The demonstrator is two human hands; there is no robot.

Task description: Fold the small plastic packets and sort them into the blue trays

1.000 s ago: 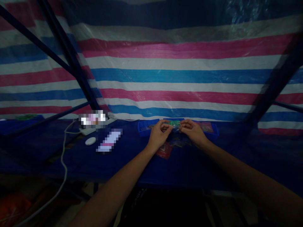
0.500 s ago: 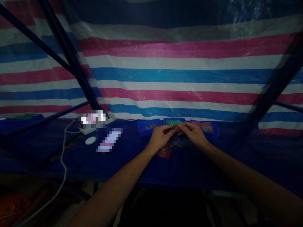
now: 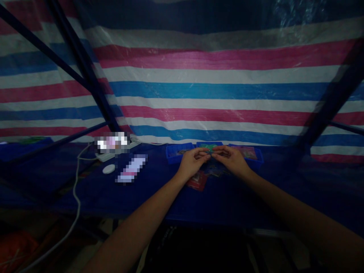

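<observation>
L hand (image 3: 192,163) & R hand (image 3: 232,158) nearly meet nr counter (image 3: 159,197)'s far edge, can't tell if fingers clamp anything, by green plastic-looking pcs (image 3: 208,146) in mid blue tray (image 3: 198,144), prob. light, soft, slippery, best pinched at rims.

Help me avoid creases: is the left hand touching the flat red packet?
Cannot tell: in the head view, the left hand overlaps the red packet, hiding any gap.

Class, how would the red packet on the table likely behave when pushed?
The red packet lies flat, so it would probably slide rather than tip or roll. Its faint sheen suggests plastic, perhaps slippery to pinch.
</observation>
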